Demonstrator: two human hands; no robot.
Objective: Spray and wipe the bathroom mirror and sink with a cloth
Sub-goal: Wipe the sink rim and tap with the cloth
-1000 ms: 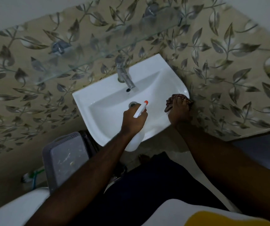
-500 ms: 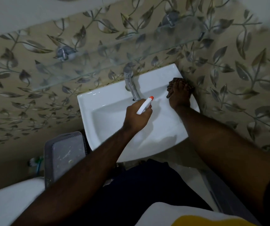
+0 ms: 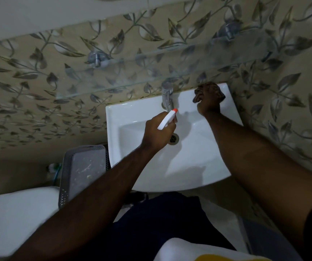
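The sink (image 3: 198, 162) is glossy white, the spray bottle (image 3: 165, 121) white with an orange-red tip, the cloth (image 3: 198, 95) dark brown, the basket (image 3: 83, 170) grey, and the wall tiles (image 3: 57, 95) beige with grey-brown leaf vines.

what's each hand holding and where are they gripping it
The left hand grips a white spray bottle at its neck, orange nozzle forward. The right hand presses a dark cloth, bunched under its fingers, on the sink rim.

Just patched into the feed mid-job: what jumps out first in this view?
The white sink dominates the middle, bright against the leaf-patterned wall. Over its basin the left hand holds a white spray bottle with an orange tip near the tap. The right hand presses a dark cloth on the sink's back right corner.
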